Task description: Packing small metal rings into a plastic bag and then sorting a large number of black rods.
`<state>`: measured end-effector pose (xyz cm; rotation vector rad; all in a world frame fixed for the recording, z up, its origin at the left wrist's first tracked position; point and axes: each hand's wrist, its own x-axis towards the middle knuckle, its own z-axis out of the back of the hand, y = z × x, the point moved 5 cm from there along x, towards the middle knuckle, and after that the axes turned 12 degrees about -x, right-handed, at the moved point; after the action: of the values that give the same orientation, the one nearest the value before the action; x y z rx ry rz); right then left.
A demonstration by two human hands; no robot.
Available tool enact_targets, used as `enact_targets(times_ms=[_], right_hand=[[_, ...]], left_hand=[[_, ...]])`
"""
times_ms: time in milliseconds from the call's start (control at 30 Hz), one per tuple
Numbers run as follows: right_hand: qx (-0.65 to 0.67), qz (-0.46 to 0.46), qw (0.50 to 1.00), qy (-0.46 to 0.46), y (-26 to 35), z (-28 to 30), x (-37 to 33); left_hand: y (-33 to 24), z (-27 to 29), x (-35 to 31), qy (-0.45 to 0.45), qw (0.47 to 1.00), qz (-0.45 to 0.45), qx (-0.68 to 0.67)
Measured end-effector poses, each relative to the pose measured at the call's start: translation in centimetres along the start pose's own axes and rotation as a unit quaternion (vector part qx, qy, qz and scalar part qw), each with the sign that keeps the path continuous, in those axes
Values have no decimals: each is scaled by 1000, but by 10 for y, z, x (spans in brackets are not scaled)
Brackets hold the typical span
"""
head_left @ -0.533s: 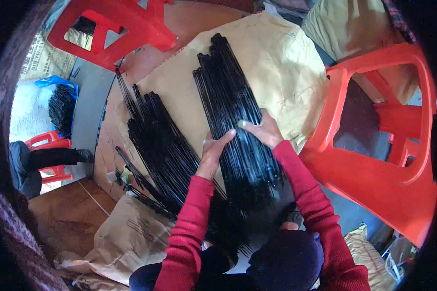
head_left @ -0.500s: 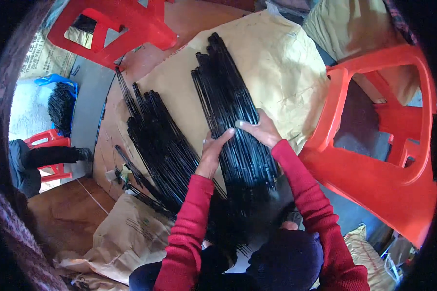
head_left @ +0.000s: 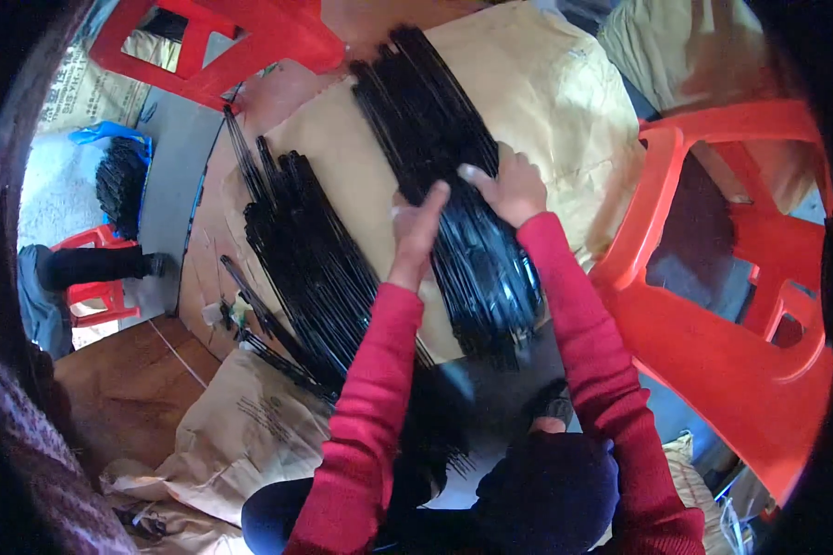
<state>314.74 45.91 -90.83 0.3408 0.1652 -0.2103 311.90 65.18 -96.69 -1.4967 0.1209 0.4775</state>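
Note:
A thick bundle of long, thin, glossy black rods [head_left: 483,259] lies over brown paper [head_left: 565,120], its far end pointing up and slightly left. My left hand [head_left: 421,227] grips the bundle's left side and my right hand [head_left: 514,188] its right side, thumbs on top and fingers curled down around the edges. The fingertips under the bundle are hidden. What exactly the rods are cannot be made out. To the left rests a second pile of similar black rods [head_left: 310,254], with uneven ends, untouched by either hand.
A red plastic stool [head_left: 713,370] lies close on the right, another red stool [head_left: 222,55] at the far left. Brown sacking [head_left: 250,425] is at the near left. A few loose black rods [head_left: 250,296] lie beside the pile. Another person's leg [head_left: 102,266] shows at far left.
The gripped bundle has shifted away from me and a little left, both hands moving farther out with it. The second pile stays in place.

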Motion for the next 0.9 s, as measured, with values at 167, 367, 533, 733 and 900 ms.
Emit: enact_targets(times_ms=[167,367,533,733,900], right_hand=[[-6,28,991,-132,-24,-26,-5],[37,12,987,-155,-21,-10,-12],[168,167,946,-222,49,61,-52],[241,276,927,78,124,-54,-97],[110,260,940,192,130,-124,-109]], left_hand=[[-13,-26,-11,-71,920,-139,359],[-16,-11,-8,-1,950,-31,312],[-34,46,-4,96,967,-69,226],[-49,182,6,48,997,-46,34],[-49,240,-14,8,1000,17,6]])
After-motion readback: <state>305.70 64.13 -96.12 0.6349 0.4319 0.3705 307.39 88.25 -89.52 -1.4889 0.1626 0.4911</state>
